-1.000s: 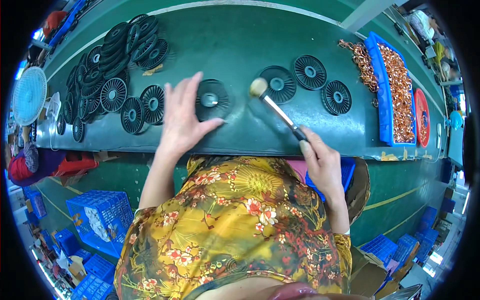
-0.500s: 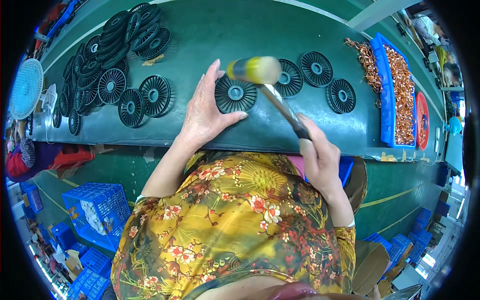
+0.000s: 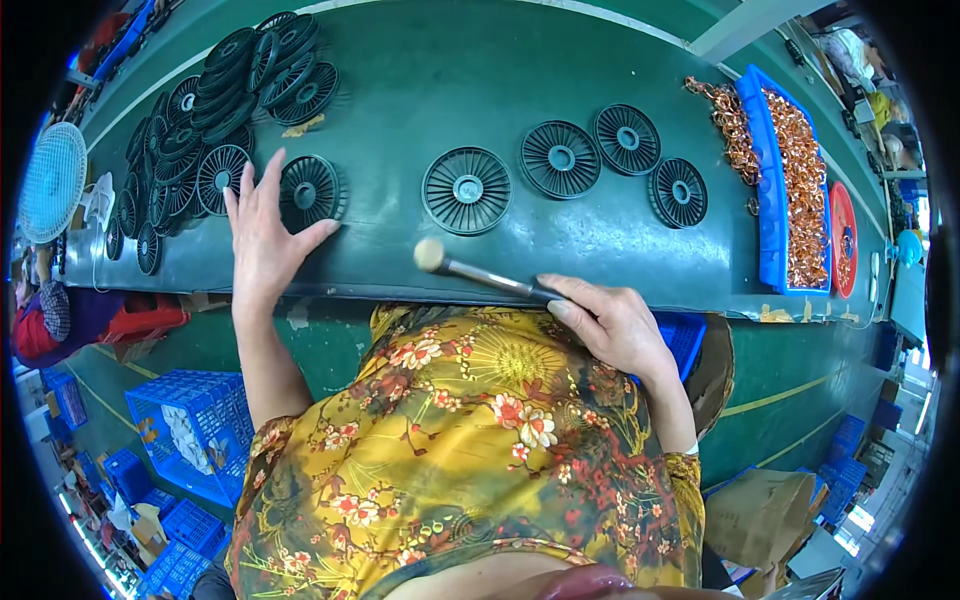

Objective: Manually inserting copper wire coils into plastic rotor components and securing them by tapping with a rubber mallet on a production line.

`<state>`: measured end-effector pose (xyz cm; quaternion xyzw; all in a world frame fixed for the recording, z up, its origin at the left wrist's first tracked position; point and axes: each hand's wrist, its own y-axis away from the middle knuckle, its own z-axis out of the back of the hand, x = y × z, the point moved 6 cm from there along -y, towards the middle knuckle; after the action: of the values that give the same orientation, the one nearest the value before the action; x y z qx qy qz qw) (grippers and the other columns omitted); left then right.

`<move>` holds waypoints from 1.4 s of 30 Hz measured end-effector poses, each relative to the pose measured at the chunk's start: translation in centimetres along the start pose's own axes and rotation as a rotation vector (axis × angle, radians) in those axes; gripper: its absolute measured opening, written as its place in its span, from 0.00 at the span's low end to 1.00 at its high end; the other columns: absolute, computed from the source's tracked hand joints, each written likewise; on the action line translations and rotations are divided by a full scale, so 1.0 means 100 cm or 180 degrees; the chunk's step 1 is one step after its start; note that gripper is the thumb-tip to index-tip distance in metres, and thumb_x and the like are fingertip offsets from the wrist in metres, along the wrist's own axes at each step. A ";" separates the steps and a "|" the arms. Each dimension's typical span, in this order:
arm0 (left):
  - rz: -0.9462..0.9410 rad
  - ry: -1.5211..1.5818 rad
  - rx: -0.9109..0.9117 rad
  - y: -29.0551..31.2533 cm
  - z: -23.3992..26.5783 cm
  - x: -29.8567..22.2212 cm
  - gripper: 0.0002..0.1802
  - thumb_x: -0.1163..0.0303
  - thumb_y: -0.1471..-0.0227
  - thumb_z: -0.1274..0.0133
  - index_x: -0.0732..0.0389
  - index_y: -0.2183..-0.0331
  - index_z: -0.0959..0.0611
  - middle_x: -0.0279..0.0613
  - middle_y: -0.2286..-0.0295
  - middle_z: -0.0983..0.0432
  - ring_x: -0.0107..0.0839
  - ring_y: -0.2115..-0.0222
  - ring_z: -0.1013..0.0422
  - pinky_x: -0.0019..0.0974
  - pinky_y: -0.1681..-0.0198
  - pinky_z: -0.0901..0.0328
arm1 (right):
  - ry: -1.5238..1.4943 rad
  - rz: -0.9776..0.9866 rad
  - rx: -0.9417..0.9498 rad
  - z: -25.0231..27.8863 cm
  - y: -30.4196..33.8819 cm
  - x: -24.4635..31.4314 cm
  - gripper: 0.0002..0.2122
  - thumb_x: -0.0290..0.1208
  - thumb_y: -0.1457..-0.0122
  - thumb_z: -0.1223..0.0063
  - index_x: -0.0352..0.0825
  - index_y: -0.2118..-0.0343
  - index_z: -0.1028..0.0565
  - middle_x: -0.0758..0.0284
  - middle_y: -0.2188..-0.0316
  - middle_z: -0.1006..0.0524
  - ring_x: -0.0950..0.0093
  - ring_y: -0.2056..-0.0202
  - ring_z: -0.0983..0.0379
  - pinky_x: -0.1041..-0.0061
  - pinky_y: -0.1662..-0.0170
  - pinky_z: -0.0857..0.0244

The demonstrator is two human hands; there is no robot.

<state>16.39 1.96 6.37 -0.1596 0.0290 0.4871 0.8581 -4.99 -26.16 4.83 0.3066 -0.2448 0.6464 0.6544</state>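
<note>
My left hand (image 3: 262, 240) is open, its fingers spread over the table beside a black spoked disc (image 3: 310, 192). Whatever lies directly under the palm is hidden. My right hand (image 3: 615, 325) is closed round the dark handle of a mallet (image 3: 490, 277). The mallet lies low and nearly level at the table's front edge, its pale head pointing left. Beyond it, a black spoked disc with a bright centre (image 3: 467, 190) rests flat. Further right lie more discs, one with a dull hub (image 3: 561, 160), another (image 3: 627, 139) and a smaller-looking one (image 3: 679, 192).
Black discs (image 3: 215, 90) are heaped at the far left of the green table (image 3: 420, 70). A blue tray (image 3: 768, 190) of copper-coloured metal pieces stands at the right, some spilled beside it. Next to it is a red basin (image 3: 843, 235). A blue crate (image 3: 215, 400) stands on the floor at left.
My left hand has left the middle disc and moved left to the discs near the heap. My right hand has lowered the mallet toward the table's front edge.
</note>
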 end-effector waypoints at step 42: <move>0.0183 0.0223 -0.0764 0.027 0.001 0.002 0.47 0.52 0.59 0.36 0.59 0.42 0.36 0.54 0.42 0.42 0.56 0.39 0.51 0.59 0.39 0.58 | 0.0054 0.0225 -0.0451 0.000 -0.041 0.031 0.14 0.38 0.39 0.50 0.42 0.52 0.26 0.57 0.74 0.22 0.55 0.74 0.25 0.61 0.71 0.31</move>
<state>14.25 3.47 5.78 -0.2771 0.0051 0.5056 0.8170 -0.73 -23.92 6.66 0.2451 -0.2950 0.6527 0.6534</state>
